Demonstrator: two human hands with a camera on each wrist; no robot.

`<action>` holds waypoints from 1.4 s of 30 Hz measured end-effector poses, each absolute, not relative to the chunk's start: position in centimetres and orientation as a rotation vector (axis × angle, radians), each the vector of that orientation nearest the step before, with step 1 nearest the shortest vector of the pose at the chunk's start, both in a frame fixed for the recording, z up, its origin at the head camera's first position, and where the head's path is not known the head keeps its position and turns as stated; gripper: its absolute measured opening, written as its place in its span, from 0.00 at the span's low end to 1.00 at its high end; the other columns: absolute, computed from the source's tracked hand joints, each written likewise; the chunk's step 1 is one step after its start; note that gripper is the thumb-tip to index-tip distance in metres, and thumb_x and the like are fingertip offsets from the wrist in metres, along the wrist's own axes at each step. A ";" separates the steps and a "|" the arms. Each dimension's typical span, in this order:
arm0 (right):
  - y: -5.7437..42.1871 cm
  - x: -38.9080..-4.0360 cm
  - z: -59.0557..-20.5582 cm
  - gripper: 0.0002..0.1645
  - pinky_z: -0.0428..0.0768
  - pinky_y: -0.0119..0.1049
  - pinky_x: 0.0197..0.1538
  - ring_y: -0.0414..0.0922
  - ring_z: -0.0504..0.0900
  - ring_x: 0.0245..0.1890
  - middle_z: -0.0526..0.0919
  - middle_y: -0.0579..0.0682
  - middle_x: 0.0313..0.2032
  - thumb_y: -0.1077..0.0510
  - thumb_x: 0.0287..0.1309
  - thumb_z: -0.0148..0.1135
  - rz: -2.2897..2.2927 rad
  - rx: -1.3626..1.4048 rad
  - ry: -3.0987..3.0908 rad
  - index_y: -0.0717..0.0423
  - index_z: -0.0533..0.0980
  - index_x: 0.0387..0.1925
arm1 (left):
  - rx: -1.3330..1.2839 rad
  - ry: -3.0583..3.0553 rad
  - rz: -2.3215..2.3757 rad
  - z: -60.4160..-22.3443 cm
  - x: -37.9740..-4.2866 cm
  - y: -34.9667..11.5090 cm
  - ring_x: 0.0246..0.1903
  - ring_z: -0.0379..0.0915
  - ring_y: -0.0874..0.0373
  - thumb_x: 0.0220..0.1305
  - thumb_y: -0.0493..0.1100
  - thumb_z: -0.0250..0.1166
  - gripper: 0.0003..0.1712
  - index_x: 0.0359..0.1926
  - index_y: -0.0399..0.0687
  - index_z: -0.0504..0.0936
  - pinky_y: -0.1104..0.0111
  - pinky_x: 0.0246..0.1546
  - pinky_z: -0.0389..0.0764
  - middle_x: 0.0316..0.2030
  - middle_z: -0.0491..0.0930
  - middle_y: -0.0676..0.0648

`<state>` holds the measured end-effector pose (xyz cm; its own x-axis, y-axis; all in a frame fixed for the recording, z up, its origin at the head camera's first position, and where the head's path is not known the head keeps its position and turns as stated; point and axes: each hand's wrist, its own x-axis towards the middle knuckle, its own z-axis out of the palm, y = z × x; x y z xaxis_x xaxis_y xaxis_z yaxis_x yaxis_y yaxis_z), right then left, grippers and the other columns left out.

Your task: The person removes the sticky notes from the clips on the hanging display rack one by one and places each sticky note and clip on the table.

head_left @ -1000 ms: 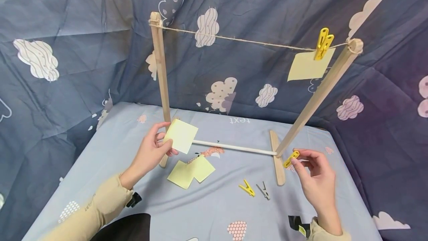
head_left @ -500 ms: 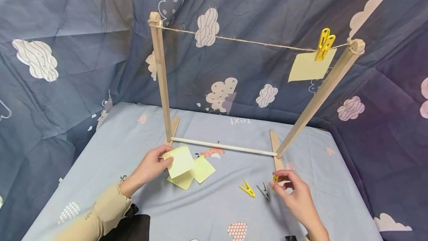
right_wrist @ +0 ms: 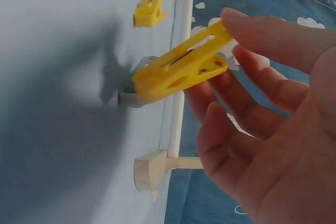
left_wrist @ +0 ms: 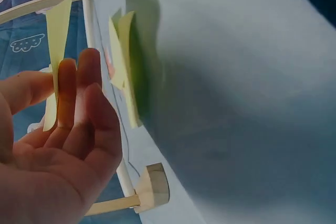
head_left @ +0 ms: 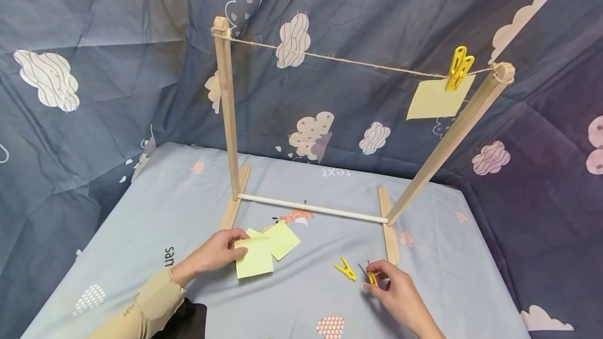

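My left hand [head_left: 220,251] pinches a yellow sticky note [head_left: 255,258] by its edge, between thumb and fingers. It hovers over the loose notes [head_left: 283,240] on the table; in the left wrist view those notes [left_wrist: 126,66] lie below the held one. My right hand [head_left: 394,291] grips a yellow clothespin [right_wrist: 181,66] by its handle end, tip pointing down. Just under that tip lies a grey clothespin [right_wrist: 131,94], partly covered in the right wrist view. Another yellow clothespin [head_left: 346,269] rests to its left.
A wooden frame stands behind the hands, with a left post [head_left: 227,114], a right post [head_left: 447,148] and a white bottom rod [head_left: 311,207]. A string [head_left: 339,59] spans the tops. On it, a yellow clothespin [head_left: 459,69] holds a yellow note [head_left: 438,101] near the right post.
My left hand has lowered the sticky note from beside the left post toward the table. My right hand has carried its clothespin left and toward me, over the grey clothespin.
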<state>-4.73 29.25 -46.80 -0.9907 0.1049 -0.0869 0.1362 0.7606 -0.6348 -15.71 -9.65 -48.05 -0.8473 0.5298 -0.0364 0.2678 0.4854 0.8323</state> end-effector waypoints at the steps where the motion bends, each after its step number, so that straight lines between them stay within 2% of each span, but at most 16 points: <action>1: 29.2 -4.7 -46.9 0.19 0.71 0.27 0.28 0.37 0.73 0.27 0.79 0.43 0.31 0.61 0.36 0.72 -1.036 0.213 2.883 0.47 0.76 0.35 | 0.689 2.441 1.282 -48.1 -15.7 -9.7 0.15 0.60 0.67 0.54 0.38 0.61 0.07 0.37 0.46 0.78 0.74 0.15 0.65 0.18 0.67 0.52; 6: 28.9 -4.8 -47.4 0.20 0.71 0.28 0.29 0.37 0.72 0.25 0.77 0.43 0.27 0.60 0.34 0.73 -0.977 0.214 2.841 0.46 0.76 0.34 | 0.738 2.422 1.204 -48.7 -15.7 -9.9 0.15 0.58 0.67 0.54 0.37 0.61 0.07 0.36 0.46 0.78 0.75 0.16 0.63 0.17 0.65 0.53; 11: 28.6 -4.9 -47.9 0.20 0.74 0.29 0.32 0.37 0.75 0.29 0.78 0.41 0.29 0.59 0.32 0.73 -0.961 0.173 2.827 0.47 0.75 0.33 | 0.753 2.445 1.125 -49.1 -15.7 -10.0 0.17 0.61 0.67 0.53 0.35 0.59 0.07 0.35 0.46 0.77 0.74 0.17 0.66 0.20 0.70 0.54; 19: 28.6 -4.8 -48.3 0.20 0.70 0.27 0.31 0.37 0.73 0.29 0.78 0.40 0.29 0.56 0.33 0.73 -0.933 0.099 2.780 0.46 0.75 0.33 | 0.772 2.509 0.987 -49.2 -15.7 -9.9 0.19 0.63 0.65 0.50 0.34 0.58 0.07 0.33 0.46 0.77 0.74 0.20 0.67 0.23 0.73 0.54; 31: 28.3 -4.8 -48.7 0.19 0.67 0.27 0.28 0.37 0.71 0.26 0.76 0.39 0.27 0.55 0.33 0.72 -0.893 0.038 2.767 0.45 0.75 0.32 | 0.717 2.544 0.914 -49.2 -15.6 -9.8 0.17 0.59 0.63 0.49 0.36 0.59 0.08 0.34 0.46 0.77 0.74 0.16 0.64 0.19 0.69 0.54; 42: 28.1 -4.8 -48.7 0.19 0.68 0.27 0.29 0.37 0.71 0.27 0.76 0.40 0.29 0.56 0.34 0.72 -0.893 0.008 2.749 0.48 0.75 0.32 | 0.739 2.636 0.859 -49.3 -15.4 -9.4 0.25 0.62 0.61 0.46 0.37 0.61 0.10 0.34 0.46 0.76 0.72 0.26 0.63 0.25 0.71 0.54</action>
<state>-4.79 28.12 -48.67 -0.9685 -0.0717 -0.2385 0.0821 0.8121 -0.5777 -15.44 -9.43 -49.34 -0.8328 0.5453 -0.0958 0.3841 0.6937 0.6093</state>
